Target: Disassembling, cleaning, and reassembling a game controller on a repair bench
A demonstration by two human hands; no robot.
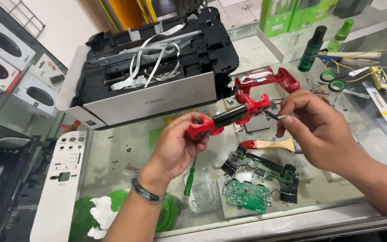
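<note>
The left hand (pixel 175 143) wraps its fingers around one grip of the red controller shell (pixel 229 118), held above the glass counter (pixel 122 152); the right hand (pixel 314 127) pinches a small dark tool (pixel 272 115) at its edge; light, rigid plastic, likely brittle at thin tabs, best held by the grips.

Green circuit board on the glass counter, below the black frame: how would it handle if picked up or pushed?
The green circuit board looks thin and flat, so probably light and stiff. It lies on smooth glass, so a push would likely slide it, not tip it. Thin wires seem to tie it to the black frame, so lifting it alone may strain them; exposed parts suggest it is fragile.
</note>
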